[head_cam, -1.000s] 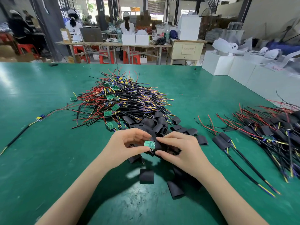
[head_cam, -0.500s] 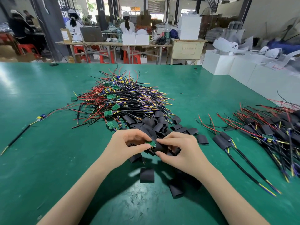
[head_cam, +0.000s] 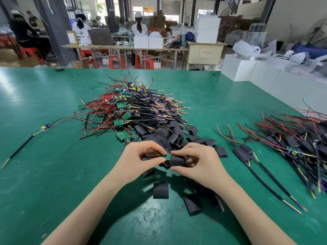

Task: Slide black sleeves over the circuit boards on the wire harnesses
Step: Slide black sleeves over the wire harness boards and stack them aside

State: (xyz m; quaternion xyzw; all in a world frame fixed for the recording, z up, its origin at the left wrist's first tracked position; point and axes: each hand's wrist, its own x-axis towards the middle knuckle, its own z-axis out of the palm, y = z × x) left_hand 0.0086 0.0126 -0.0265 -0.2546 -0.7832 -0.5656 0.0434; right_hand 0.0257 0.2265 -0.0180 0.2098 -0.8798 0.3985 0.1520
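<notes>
My left hand (head_cam: 139,160) pinches a small green circuit board (head_cam: 167,156) at the centre of the green table (head_cam: 53,174). My right hand (head_cam: 198,163) grips a black sleeve (head_cam: 177,160) whose mouth sits over the board's right end; only the board's left part shows. The harness wires run under my right wrist (head_cam: 221,206). Behind my hands lies a heap of loose black sleeves (head_cam: 169,137). Further back is a pile of bare harnesses with green boards (head_cam: 131,110). Sleeved harnesses (head_cam: 290,144) lie at the right.
Two loose sleeves (head_cam: 160,190) lie close in front of my hands. A single harness (head_cam: 35,135) stretches along the left side. White boxes (head_cam: 265,76) border the table's far right. People work at benches in the background.
The black sleeve has slid further left over the green board, so less of the board shows. Both hands stay in nearly the same place.
</notes>
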